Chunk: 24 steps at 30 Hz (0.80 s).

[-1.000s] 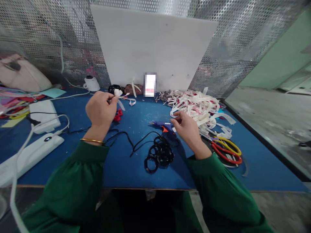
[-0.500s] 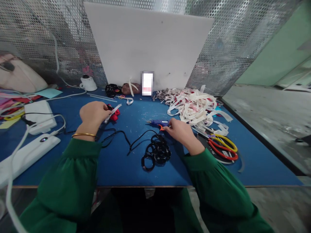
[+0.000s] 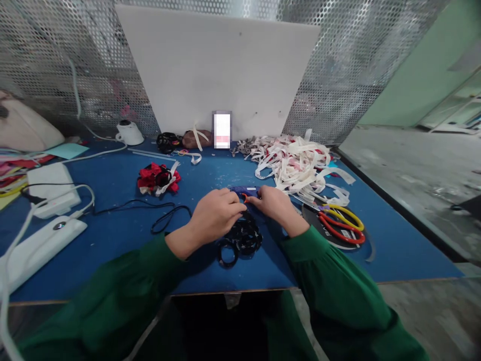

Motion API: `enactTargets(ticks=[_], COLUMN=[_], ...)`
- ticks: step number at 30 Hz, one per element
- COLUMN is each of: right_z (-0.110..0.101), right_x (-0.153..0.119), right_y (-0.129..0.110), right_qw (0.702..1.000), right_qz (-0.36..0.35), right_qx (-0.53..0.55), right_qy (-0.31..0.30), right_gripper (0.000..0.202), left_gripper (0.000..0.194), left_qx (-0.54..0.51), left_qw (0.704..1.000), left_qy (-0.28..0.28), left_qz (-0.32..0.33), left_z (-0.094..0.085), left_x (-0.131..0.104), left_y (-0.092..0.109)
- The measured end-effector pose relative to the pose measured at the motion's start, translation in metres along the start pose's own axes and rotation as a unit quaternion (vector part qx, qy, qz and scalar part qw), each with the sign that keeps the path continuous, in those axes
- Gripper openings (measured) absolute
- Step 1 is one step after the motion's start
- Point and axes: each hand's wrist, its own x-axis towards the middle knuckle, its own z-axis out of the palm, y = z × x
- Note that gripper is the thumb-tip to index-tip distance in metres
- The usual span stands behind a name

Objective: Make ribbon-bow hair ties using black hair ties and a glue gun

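My left hand (image 3: 218, 213) is at mid-table, its fingers curled together beside the orange trigger of a blue glue gun (image 3: 243, 190) and just above a pile of black hair ties (image 3: 246, 238). What those fingers hold, if anything, is hidden. My right hand (image 3: 277, 205) grips the rear of the glue gun, which lies low over the table with its nozzle side to the left, partly behind my left fingers. A red and black fabric bundle (image 3: 158, 176) with white strips rests on the table, apart from both hands.
Tangled white fabric strips (image 3: 296, 163) are heaped at the back right. Scissors (image 3: 343, 225) with red and yellow handles lie on a black packet at right. A white power strip (image 3: 45, 248) and cables occupy the left. A lit phone (image 3: 222, 130) leans against the white board (image 3: 221, 70).
My left hand has let go of the red and black fabric bundle and moved right to the glue gun and hair ties. My right hand stays on the glue gun.
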Motion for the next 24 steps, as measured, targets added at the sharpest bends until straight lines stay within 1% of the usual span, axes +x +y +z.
enactTargets(ticks=[4,6,8,9,10,11,12,13,15,17,18,20,22,24], right_z=[-0.001,-0.001,-0.002,-0.002,-0.002,-0.001,-0.001,-0.001,0.000,0.001,0.002,0.004,0.007,0.009], right_x=[0.001,0.001,0.002,0.003,0.003,0.004,0.004,0.005,0.006,0.007,0.008,0.010,0.012,0.014], right_y=[0.000,-0.001,-0.002,-0.002,-0.002,-0.002,-0.001,-0.001,0.000,0.002,0.004,0.007,0.009,0.009], right_qw=[1.000,1.000,1.000,1.000,1.000,1.000,0.999,0.999,0.999,0.999,0.997,0.988,0.969,0.951], right_qz=[0.001,0.004,0.006,0.007,0.008,0.010,0.011,0.013,0.015,0.016,0.019,0.032,0.046,0.051], right_qx=[0.004,0.009,0.013,0.015,0.017,0.019,0.021,0.022,0.026,0.041,0.068,0.154,0.243,0.305], right_qy=[-0.016,-0.020,-0.020,-0.020,-0.021,-0.022,-0.023,-0.023,-0.020,-0.010,-0.006,-0.006,-0.016,-0.023], right_gripper=[0.052,0.051,0.048,0.047,0.046,0.045,0.045,0.046,0.049,0.050,0.048,0.042,0.041,0.041], left_gripper=[0.017,0.016,0.010,0.006,0.003,0.001,0.004,0.009,0.018,0.023,0.024,0.025,0.025,0.023], left_qx=[0.027,0.006,-0.071,-0.129,-0.194,-0.261,-0.327,-0.391,-0.510,-0.605,-0.637,-0.675,-0.695,-0.710], left_qw=[0.999,0.999,0.997,0.991,0.978,0.957,0.927,0.890,0.802,0.711,0.674,0.622,0.584,0.549], left_qy=[-0.033,-0.039,-0.028,-0.016,-0.003,0.011,0.025,0.039,0.066,0.092,0.103,0.124,0.145,0.158], left_qz=[0.028,0.028,-0.004,-0.037,-0.079,-0.129,-0.180,-0.229,-0.305,-0.347,-0.359,-0.377,-0.393,-0.413], left_z=[0.011,0.012,0.010,0.008,0.005,0.003,0.001,-0.001,-0.004,-0.005,-0.006,-0.007,-0.009,-0.010], left_x=[0.000,0.000,0.000,0.000,0.000,0.000,0.000,0.001,0.002,0.004,0.005,0.006,0.007,0.006], left_y=[0.000,-0.001,-0.001,-0.002,-0.003,-0.004,-0.006,-0.008,-0.012,-0.015,-0.015,-0.016,-0.016,-0.017])
